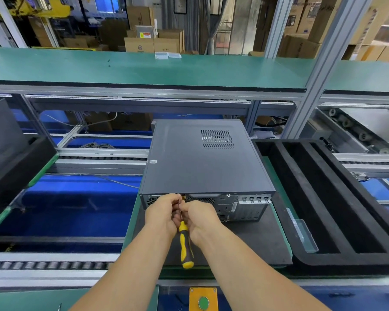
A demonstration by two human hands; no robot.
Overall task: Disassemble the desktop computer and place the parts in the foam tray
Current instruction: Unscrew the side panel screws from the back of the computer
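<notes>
A grey desktop computer case [202,162] lies flat on a dark mat, its rear panel facing me and its lid closed. A screwdriver [185,245] with a yellow and black handle points at the top left of that rear panel. My left hand [161,213] and my right hand [200,217] are pressed together around the screwdriver's thin shaft, fingers curled on it near the tip. The handle hangs free below both wrists. The black foam tray [346,198] with long slots lies to the right of the case.
A clear plastic box [303,234] sits in the tray's near left slot. Another black foam piece [11,158] stands at the left. Roller conveyor rails run across behind and in front. A green shelf [144,68] spans above. A green button [203,303] is at the bottom edge.
</notes>
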